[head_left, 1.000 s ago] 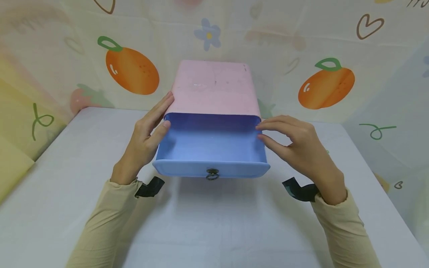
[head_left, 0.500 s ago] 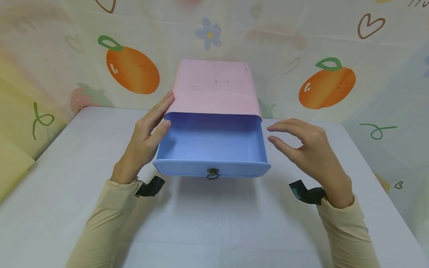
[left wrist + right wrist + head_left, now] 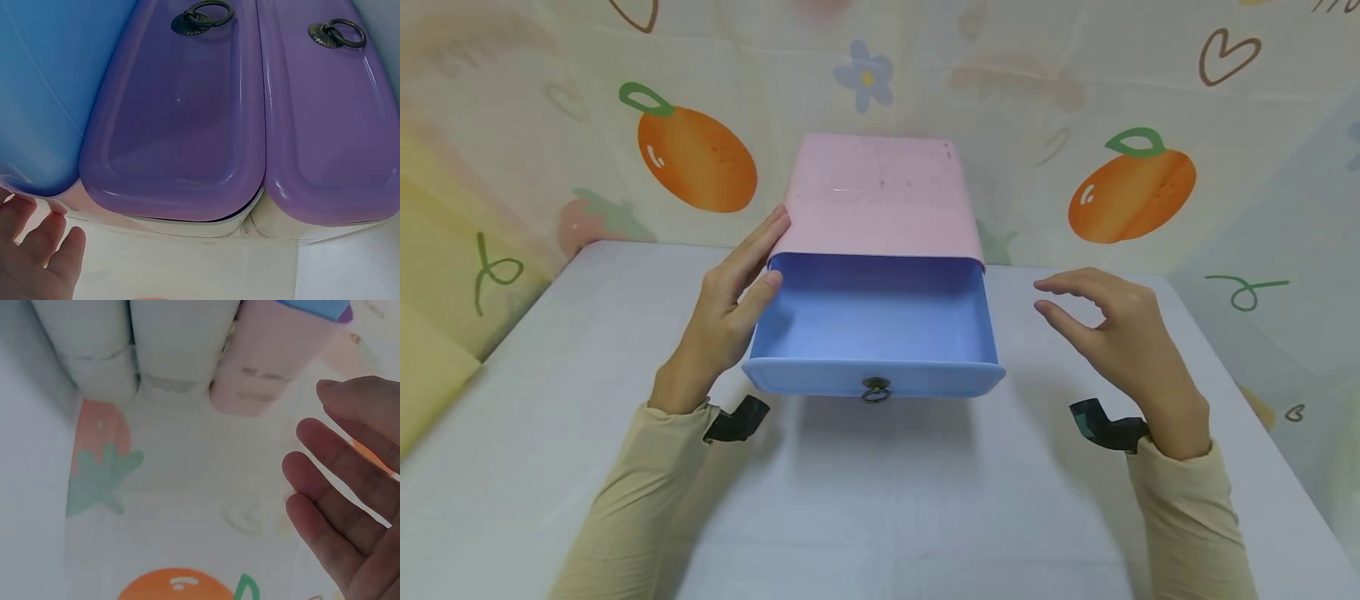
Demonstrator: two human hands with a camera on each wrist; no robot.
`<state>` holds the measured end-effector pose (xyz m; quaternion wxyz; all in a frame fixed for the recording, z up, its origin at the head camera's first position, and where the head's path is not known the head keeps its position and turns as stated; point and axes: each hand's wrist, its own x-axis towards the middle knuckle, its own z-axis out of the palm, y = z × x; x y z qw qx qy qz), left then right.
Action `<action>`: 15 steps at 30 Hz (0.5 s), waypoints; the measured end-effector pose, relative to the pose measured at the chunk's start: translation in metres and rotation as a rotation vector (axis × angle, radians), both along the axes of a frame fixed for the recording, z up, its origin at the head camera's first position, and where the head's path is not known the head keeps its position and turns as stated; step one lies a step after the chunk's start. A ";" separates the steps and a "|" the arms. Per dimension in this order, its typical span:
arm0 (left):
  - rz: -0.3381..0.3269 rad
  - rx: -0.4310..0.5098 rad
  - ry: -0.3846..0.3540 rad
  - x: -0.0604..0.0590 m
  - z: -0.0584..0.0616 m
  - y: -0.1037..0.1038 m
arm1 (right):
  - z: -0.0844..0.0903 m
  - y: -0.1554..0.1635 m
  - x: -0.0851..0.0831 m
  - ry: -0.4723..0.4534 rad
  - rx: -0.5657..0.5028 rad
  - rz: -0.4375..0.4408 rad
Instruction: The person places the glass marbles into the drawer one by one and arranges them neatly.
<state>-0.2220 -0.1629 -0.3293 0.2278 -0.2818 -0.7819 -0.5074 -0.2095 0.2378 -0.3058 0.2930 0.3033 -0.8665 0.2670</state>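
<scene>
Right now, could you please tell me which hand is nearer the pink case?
Left: the left hand touches the left side of the pink case, while the right hand is apart from it, to its right.

Both arms (image 3: pixel 621 500) forward, left grip (image 3: pixel 722 312), fingers extended, right grip (image 3: pixel 1123 337), fingers loosely curved, thumb apart

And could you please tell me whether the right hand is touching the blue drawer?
No, the head view shows white tabletop between the right hand and the blue drawer.
</scene>
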 end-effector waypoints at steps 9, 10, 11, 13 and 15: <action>-0.001 -0.007 0.001 -0.001 0.000 0.000 | -0.011 0.021 -0.009 -0.030 0.025 -0.127; -0.001 -0.008 0.000 -0.001 0.000 0.000 | -0.012 0.022 -0.010 -0.036 0.024 -0.133; 0.000 -0.008 -0.001 -0.001 0.000 0.000 | -0.013 0.023 -0.011 -0.044 0.022 -0.139; 0.001 -0.008 -0.002 -0.001 0.000 0.000 | -0.016 0.025 -0.013 -0.064 0.021 -0.150; 0.003 -0.011 -0.003 -0.001 0.000 0.000 | -0.018 0.026 -0.014 -0.094 0.011 -0.161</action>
